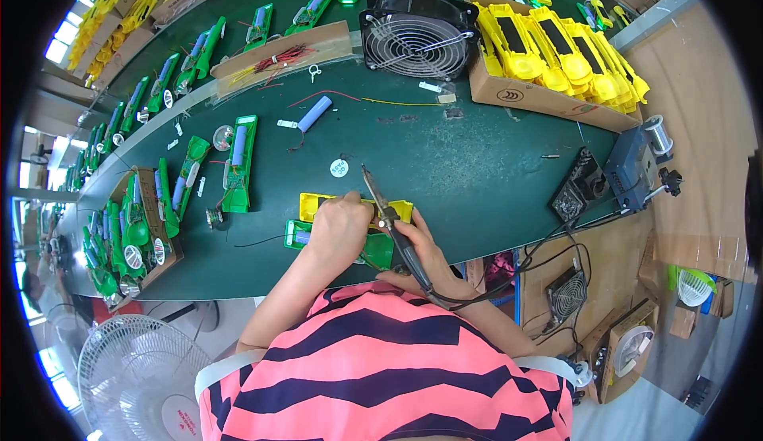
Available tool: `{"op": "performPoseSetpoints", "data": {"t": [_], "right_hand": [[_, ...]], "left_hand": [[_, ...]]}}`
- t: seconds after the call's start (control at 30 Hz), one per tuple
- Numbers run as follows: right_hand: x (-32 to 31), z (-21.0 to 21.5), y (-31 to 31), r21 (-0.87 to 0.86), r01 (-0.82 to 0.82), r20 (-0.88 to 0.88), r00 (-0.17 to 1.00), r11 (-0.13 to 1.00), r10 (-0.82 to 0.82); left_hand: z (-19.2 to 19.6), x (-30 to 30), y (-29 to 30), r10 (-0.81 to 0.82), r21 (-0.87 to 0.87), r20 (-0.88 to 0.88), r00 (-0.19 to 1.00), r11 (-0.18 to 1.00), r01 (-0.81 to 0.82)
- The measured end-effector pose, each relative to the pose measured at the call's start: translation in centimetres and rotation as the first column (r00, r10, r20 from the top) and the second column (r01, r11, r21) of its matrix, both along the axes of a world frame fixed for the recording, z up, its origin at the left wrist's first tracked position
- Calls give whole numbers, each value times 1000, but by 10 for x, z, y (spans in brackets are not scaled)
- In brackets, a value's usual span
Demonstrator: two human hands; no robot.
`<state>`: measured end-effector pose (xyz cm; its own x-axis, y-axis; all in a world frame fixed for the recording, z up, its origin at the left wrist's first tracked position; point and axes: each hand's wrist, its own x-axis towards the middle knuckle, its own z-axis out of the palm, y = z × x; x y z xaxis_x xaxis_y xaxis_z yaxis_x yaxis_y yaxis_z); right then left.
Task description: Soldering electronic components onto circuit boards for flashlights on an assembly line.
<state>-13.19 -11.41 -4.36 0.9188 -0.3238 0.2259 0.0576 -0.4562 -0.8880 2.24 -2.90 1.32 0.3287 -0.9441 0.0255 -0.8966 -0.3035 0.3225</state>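
Our right hand (434, 261) has fingers round the soldering iron (410, 257); our left hand (340, 225) is curled over the yellow plastic housing (404, 210), can't tell what its fingers pinch.

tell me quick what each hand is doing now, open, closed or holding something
Left hand: closed over the yellow casing; whether it grips anything is hidden.
Right hand: closed, holding the soldering iron.
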Motion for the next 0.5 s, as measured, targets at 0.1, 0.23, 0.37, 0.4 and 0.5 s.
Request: {"op": "performPoseSetpoints", "data": {"t": [0.1,0.23,0.37,0.4,0.5], "right_hand": [[-1,-3,0,-61,-3,34,999,998,5],[-1,-5,0,-56,-2,49,999,998,4],[0,0,-1,-51,-7,22,1000,999,9],[1,1,-1,-49,-13,18,1000,999,14],[1,-2,-6,-79,-10,51,999,997,14]], "left_hand": [[0,-1,1,2,-9,-4,1000,1000,-2],[-3,0,2,-8,18,12,1000,1000,7],[1,0,3,1,21,1,1000,1000,-1],[3,0,4,0,15,-10,1000,1000,0],[25,8,12,-15,-125,-162,987,992,-6]]}}
